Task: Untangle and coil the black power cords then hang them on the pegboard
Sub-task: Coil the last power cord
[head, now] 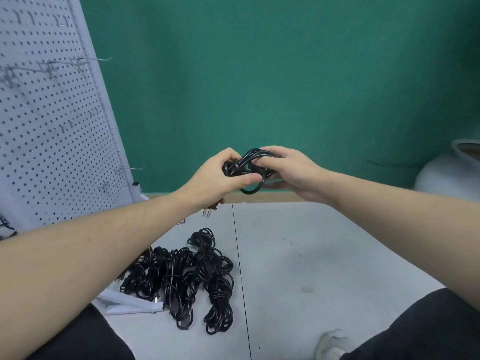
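Both hands hold one black cord bundle [246,167] up in the air, high above the pile of cords [187,276] on the floor [324,255]. The left hand [220,175] grips the left end of the bundle, with its thumb pressed across the front and its fingers [228,155] curled over the top. The right hand [291,170] holds the right end, with its fingers curled round the loops. So both hands are closed on the same bundle, and neither one is loose.

The bundle lies sideways between the two hands, with its long way going from left to right. One small loop hangs down under it, just by the left thumb. A plug [207,211] peeks out below the left wrist; it looks like the end of this cord, but I cannot tell for sure.

The pegboard [52,126] stands up and to the left of the bundle, well apart from it. Thin metal hooks [91,59] stick out of it, and none of the ones in view has a cord on it. The left hand is the nearer one to the board.

I think the person is tidying the coil now. Next it must go left, so a loop can slip over a hook.

The pile below the bundle looks partly coiled already and waits on the floor.
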`<state>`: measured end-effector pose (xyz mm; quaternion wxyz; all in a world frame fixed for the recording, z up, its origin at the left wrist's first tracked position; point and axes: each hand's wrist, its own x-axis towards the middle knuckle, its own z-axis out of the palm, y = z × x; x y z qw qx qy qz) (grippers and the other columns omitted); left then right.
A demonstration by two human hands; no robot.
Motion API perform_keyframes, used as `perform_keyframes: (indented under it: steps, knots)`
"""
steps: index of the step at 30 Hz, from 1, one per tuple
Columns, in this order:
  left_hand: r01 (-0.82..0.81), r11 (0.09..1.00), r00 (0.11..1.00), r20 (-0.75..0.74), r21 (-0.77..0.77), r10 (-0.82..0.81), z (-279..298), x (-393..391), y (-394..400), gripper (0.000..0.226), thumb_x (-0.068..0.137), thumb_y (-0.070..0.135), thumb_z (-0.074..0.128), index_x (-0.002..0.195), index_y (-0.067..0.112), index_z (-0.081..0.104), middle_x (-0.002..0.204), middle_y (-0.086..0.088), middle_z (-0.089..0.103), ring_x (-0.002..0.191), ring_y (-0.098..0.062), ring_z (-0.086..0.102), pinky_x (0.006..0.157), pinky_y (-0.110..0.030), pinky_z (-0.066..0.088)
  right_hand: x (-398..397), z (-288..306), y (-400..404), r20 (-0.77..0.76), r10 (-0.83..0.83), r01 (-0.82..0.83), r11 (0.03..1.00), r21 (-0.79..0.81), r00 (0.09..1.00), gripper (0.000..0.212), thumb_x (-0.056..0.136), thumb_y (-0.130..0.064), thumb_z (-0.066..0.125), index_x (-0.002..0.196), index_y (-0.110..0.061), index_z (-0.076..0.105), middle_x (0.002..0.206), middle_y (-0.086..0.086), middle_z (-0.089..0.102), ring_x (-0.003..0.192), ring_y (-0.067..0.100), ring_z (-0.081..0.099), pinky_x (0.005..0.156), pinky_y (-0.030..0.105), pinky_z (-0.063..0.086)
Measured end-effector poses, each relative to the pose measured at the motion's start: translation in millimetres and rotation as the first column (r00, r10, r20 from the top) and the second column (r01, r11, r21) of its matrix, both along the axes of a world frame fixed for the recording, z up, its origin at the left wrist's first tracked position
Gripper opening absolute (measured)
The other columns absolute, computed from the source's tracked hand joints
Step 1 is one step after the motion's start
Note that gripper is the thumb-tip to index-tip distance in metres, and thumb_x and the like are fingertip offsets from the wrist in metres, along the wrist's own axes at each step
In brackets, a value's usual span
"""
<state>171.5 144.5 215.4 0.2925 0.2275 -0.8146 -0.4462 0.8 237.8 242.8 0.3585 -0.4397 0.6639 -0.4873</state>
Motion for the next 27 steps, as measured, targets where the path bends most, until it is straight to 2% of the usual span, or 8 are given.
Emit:
perform_keyframes:
  steps: [3, 7, 11, 14, 17, 21, 24, 27]
  knots:
    - [-0.074, 0.997, 0.990, 0.115, -0.038, 0.078, 1, 1, -3, 0.069, 0.048, 0.070, 0.081, 0.096, 0.030, 0.052, 0.068, 0.020, 0.060, 0.056, -0.008, 0.050, 0.055, -0.034, 0.049, 8, -3, -8, 0.011, -0.065, 0.065, 0.997, -0.037, 0.998, 0.019, 0.089, -0.020, 0.073, 0.108, -0.021, 0.073, 0.099, 0.007, 0.077, 0.080, 0.018, 0.069, 0.098, 0.048, 0.056]
    - [-0.199, 0.967, 0.963, 0.151, -0.162, 0.223, 0, 1, -7, 0.051, 0.061, 0.069, 0.074, 0.090, 0.032, 0.053, 0.063, 0.019, 0.059, 0.048, -0.009, 0.050, 0.054, -0.038, 0.051, 11, -6, -19, -0.007, -0.067, 0.066, 0.995, -0.076, 0.998, 0.019, 0.091, -0.021, 0.072, 0.110, -0.020, 0.072, 0.087, -0.001, 0.074, 0.073, 0.012, 0.069, 0.082, 0.038, 0.060]
    - [-0.280, 0.952, 0.955, 0.061, -0.125, 0.290, 4, 5, -19, 0.026, 0.089, 0.048, 0.068, 0.087, 0.023, 0.059, 0.065, 0.006, 0.063, 0.040, -0.015, 0.047, 0.038, -0.029, 0.043, 10, -6, -33, 0.274, 0.120, -0.095, 0.990, -0.101, 0.954, 0.014, 0.096, -0.035, 0.061, 0.103, -0.023, 0.065, 0.095, 0.000, 0.070, 0.092, 0.017, 0.067, 0.085, 0.038, 0.053]
    - [-0.263, 0.951, 0.957, 0.082, -0.163, 0.279, 0, 9, -27, 0.014, 0.097, 0.036, 0.064, 0.092, 0.023, 0.063, 0.074, -0.011, 0.065, 0.040, -0.017, 0.046, 0.035, -0.033, 0.045, 1, -8, -47, 0.454, 0.110, -0.117, 0.993, -0.012, 0.884, 0.045, 0.097, -0.060, 0.047, 0.117, -0.021, 0.060, 0.103, 0.004, 0.068, 0.095, 0.023, 0.065, 0.095, 0.046, 0.054]
    - [-0.189, 0.973, 0.974, 0.099, -0.134, 0.203, -6, 8, -26, 0.007, 0.100, 0.033, 0.063, 0.094, 0.031, 0.064, 0.079, -0.014, 0.065, 0.041, -0.019, 0.047, 0.042, -0.042, 0.049, -9, -13, -58, 0.568, 0.030, -0.101, 0.991, 0.092, 0.822, 0.038, 0.104, -0.046, 0.045, 0.126, -0.016, 0.053, 0.103, 0.010, 0.070, 0.094, 0.031, 0.068, 0.094, 0.050, 0.057]
    - [-0.149, 0.984, 0.974, 0.159, -0.095, 0.163, -18, 13, -39, 0.004, 0.101, 0.036, 0.062, 0.101, 0.033, 0.064, 0.080, -0.002, 0.071, 0.047, -0.026, 0.053, 0.047, -0.050, 0.051, -11, -23, -72, 0.566, 0.105, -0.231, 0.960, 0.157, 0.818, 0.026, 0.103, -0.028, 0.053, 0.104, -0.006, 0.067, 0.099, 0.011, 0.074, 0.096, 0.027, 0.071, 0.093, 0.043, 0.058]
    - [-0.127, 0.991, 0.961, 0.245, -0.027, 0.130, -34, 20, -57, 0.009, 0.100, 0.040, 0.061, 0.107, 0.035, 0.063, 0.080, 0.006, 0.071, 0.046, -0.023, 0.054, 0.046, -0.044, 0.050, -8, -36, -95, 0.544, 0.083, -0.246, 0.941, 0.234, 0.835, 0.019, 0.100, -0.022, 0.055, 0.103, -0.007, 0.066, 0.099, 0.009, 0.072, 0.092, 0.024, 0.070, 0.093, 0.040, 0.058]
    - [-0.154, 0.988, 0.924, 0.357, 0.016, 0.138, -53, 23, -75, 0.016, 0.099, 0.046, 0.059, 0.112, 0.038, 0.057, 0.076, 0.013, 0.068, 0.044, -0.016, 0.055, 0.045, -0.037, 0.050, -3, -56, -126, 0.465, 0.039, -0.210, 0.923, 0.322, 0.885, 0.013, 0.097, -0.024, 0.059, 0.093, -0.015, 0.065, 0.088, 0.000, 0.071, 0.080, 0.015, 0.068, 0.075, 0.031, 0.055]
